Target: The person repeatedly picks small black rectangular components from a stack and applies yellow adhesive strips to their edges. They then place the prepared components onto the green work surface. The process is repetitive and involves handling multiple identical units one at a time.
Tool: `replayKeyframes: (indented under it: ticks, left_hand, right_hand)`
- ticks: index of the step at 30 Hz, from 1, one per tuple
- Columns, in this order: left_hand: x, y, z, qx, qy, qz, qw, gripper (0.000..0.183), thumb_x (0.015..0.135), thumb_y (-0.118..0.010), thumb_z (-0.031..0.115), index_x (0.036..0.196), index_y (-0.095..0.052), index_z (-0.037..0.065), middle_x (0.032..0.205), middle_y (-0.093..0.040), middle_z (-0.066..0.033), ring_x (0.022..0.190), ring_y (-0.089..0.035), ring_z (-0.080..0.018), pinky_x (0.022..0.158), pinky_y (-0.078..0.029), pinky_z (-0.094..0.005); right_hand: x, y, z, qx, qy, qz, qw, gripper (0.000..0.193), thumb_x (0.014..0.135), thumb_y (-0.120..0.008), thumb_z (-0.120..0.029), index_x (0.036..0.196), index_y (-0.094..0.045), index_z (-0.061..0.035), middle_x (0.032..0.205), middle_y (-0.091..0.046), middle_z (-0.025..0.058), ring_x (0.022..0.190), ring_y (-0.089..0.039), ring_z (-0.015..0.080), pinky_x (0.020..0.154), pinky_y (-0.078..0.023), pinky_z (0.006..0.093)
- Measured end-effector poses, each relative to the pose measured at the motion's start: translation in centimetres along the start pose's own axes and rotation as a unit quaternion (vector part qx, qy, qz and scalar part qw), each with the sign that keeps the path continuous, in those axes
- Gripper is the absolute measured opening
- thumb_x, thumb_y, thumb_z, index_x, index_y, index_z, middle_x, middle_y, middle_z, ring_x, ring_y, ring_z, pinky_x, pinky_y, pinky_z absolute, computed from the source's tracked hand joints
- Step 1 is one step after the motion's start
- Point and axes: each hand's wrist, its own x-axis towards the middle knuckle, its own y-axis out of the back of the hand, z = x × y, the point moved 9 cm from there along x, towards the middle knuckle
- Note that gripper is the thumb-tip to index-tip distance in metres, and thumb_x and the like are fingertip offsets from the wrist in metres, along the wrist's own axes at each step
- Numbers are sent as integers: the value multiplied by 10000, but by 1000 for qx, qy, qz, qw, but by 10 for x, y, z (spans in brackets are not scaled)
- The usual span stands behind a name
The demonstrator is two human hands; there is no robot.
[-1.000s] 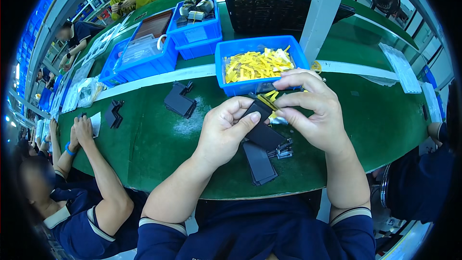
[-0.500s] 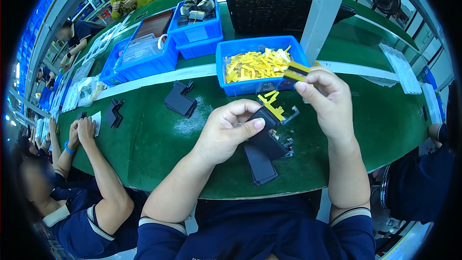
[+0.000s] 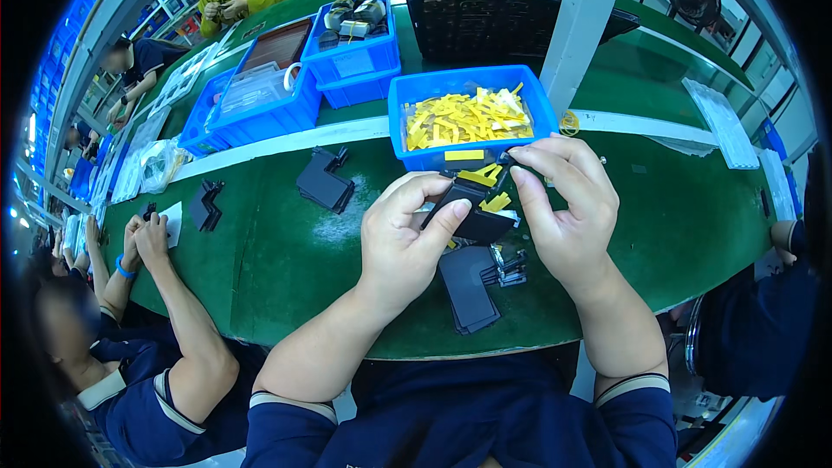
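Note:
My left hand (image 3: 394, 230) grips a flat black plastic part (image 3: 479, 224), its thumb on top and fingers beneath. Small yellow strips (image 3: 482, 176) stick up at the part's far end. Close to that end, my right hand (image 3: 568, 204) has thumb and index finger brought together at a small dark piece, too small to make out. Below the held part, a stack of black L-shaped plates (image 3: 468, 282) with metallic ends lies on the green table. Another yellow strip (image 3: 464, 155) shows against the front of the blue bin.
The blue bin (image 3: 420, 159) beyond my hands holds many yellow strips. More black plates (image 3: 325, 180) lie to the left. Stacked blue bins (image 3: 351, 62) stand farther back, and a grey post (image 3: 579, 30) rises at right. A co-worker's hands (image 3: 149, 243) work at far left.
My right hand has come down and left to the held part. The black-and-yellow strip it held is no longer seen in its fingers. The held part has tilted and shifted slightly left.

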Motion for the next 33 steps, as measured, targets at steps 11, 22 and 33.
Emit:
replayKeyframes:
  ticks: [11, 22, 33]
  left_hand:
    - [1, 0, -4, 3, 15, 6, 1000, 176, 811, -658, 46, 950, -591, -39, 909, -577, -95, 801, -582, -133, 700, -487, -250]
    - [-2, -4, -15, -45, 74, -12, 996, 178, 827, -651, 62, 957, -586, -42, 907, -552, -75, 796, -570, -114, 695, -478, -240]
    - [-5, -14, -20, -145, 109, -52, 982, 183, 838, -634, 48, 995, -586, -33, 937, -566, -55, 835, -581, -108, 734, -480, -232]
  right_hand:
    - [-11, -17, 33, 176, -175, -45, 968, 111, 771, -655, -50, 868, -695, -12, 811, -646, 106, 751, -621, 196, 666, -476, 285]
    - [-10, -17, 26, 170, -160, -25, 972, 50, 742, -631, -21, 775, -623, 16, 770, -620, 95, 715, -600, 173, 647, -467, 279]
    - [-24, -38, 44, 416, -286, -86, 859, 62, 774, -629, -27, 794, -571, -15, 783, -574, 6, 740, -536, 78, 690, -435, 230]
